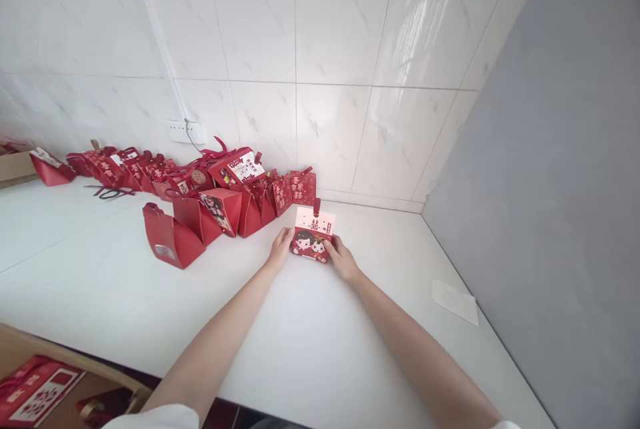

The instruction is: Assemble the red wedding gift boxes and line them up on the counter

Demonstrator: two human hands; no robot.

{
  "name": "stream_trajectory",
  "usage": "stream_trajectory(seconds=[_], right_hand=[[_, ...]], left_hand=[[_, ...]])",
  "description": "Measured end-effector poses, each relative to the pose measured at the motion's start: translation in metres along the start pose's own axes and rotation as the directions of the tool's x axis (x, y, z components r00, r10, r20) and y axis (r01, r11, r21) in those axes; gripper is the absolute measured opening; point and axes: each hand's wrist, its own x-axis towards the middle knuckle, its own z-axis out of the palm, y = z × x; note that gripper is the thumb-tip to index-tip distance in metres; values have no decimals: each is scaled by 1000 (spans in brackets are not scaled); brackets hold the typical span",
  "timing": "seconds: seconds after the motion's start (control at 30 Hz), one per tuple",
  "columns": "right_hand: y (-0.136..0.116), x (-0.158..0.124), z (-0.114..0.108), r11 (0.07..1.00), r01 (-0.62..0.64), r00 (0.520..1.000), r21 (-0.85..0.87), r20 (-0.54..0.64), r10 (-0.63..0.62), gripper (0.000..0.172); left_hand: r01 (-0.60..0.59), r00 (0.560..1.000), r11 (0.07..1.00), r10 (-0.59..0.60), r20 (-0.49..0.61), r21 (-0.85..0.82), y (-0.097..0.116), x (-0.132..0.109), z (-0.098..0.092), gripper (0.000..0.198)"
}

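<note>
A red and white gift box (313, 232) with two cartoon faces and a ribbon at its top is held upright between my two hands, low over the white table. My left hand (281, 246) grips its left side, fingers partly hidden behind it. On the opposite side my right hand (342, 256) is closed, with the thumb over the front face. To the left, near my left hand, several red gift boxes (260, 206) stand in a cluster. At the front of that cluster is a red box with a small clear window (165, 252).
Scissors (111, 193) lie beside the row of boxes. A white paper (455, 301) rests by the grey wall at right. An open carton (75, 366) with red packages stands at lower left. A power socket (184, 131) with a cable is on the tiled wall.
</note>
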Motion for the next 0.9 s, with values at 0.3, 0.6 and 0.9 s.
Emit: stream_trajectory(seconds=[0.3,0.6,0.9], right_hand=[[4,11,4,999,30,999,-37,-32,-32,58],[-5,12,4,999,11,1000,-47,-22,-12,53],[-9,16,0,973,152,983,-173,129,-130,65]], left_hand=[[0,987,1000,1,163,-7,8,-2,3,49],[65,973,996,-49,226,-65,11,2,1,34],[130,991,989,-131,-18,-69,-4,16,-5,39]])
